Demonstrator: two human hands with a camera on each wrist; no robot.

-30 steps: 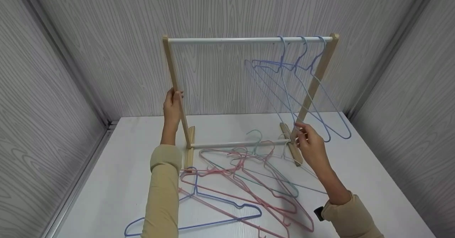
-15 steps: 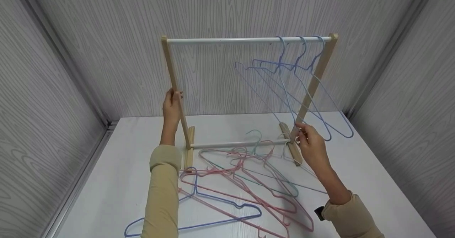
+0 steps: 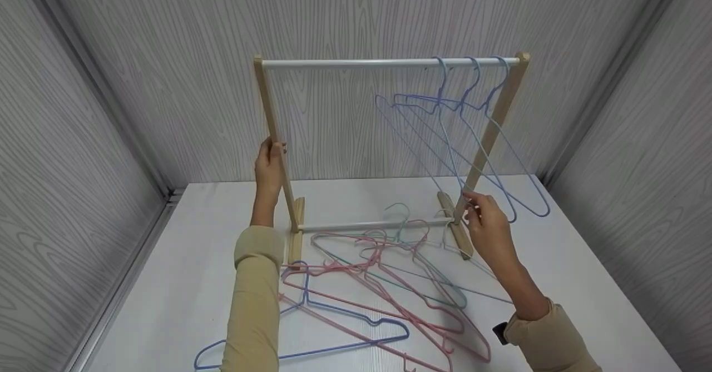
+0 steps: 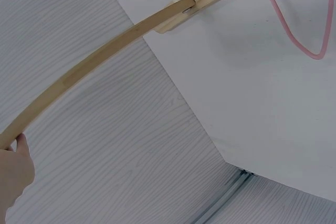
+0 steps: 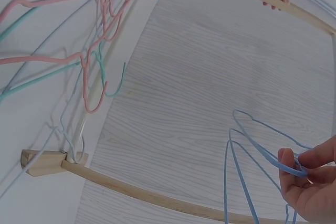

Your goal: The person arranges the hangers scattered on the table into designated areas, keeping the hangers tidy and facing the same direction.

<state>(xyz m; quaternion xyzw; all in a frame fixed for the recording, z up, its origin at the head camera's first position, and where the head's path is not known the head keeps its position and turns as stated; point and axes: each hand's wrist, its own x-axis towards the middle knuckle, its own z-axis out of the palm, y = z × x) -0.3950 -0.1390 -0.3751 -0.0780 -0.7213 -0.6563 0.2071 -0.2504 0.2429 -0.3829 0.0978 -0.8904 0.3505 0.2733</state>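
Observation:
A clothes rack with wooden posts and a white top rail stands on the white table. My left hand grips its left post, thumb on the near side; the left wrist view shows this hand at the lower left edge. Three blue hangers hang near the rail's right end. My right hand pinches the lower corner of the leftmost blue hanger, in front of the right post. In the right wrist view, thumb and fingers close around the blue hanger's bend.
On the table below the rack lies a tangle of pink hangers, a green hanger and a pale hanger. A darker blue hanger lies at the front. A grey wood-grain wall rises close behind.
The held hanger's far end swung left, then partly back right. The other two hanging hangers shifted slightly. Both hands stayed nearly in place.

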